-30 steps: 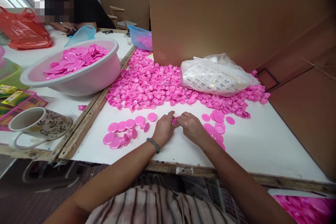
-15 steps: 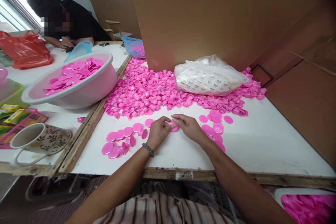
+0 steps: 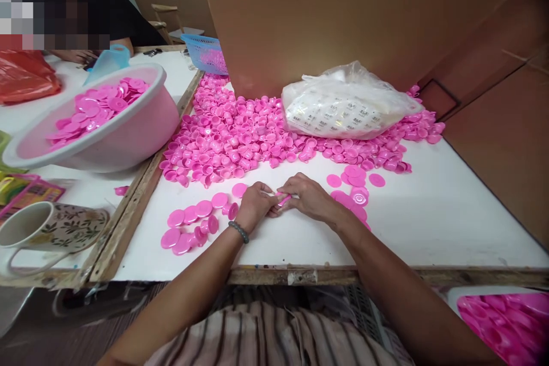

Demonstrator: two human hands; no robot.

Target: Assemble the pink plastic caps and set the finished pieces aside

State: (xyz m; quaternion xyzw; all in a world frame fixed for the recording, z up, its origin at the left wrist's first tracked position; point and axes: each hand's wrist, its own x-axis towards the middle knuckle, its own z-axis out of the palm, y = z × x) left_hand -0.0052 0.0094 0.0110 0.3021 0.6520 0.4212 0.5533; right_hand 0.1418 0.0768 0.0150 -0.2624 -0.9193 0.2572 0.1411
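Observation:
My left hand (image 3: 254, 206) and my right hand (image 3: 309, 197) meet over the white table (image 3: 429, 223), fingers pinched together on a small pink plastic piece (image 3: 283, 200) between them. A bead bracelet circles my left wrist. Left of my hands lie several flat pink discs and stemmed pieces (image 3: 193, 223). More pink discs (image 3: 354, 186) lie by my right wrist. Behind my hands spreads a large heap of pink cup-shaped pieces (image 3: 240, 137).
A clear bag of white printed items (image 3: 347, 106) rests on the heap before a cardboard wall (image 3: 343, 11). A pink basin of discs (image 3: 92, 120), a floral mug (image 3: 47, 231) and a blue basket (image 3: 206, 51) stand left. Another person sits far left. A pink-filled tub (image 3: 506, 320) sits low right.
The camera has tilted down and shifted slightly. My hands stay together on the pink piece, with the fingers working it lower toward the table.

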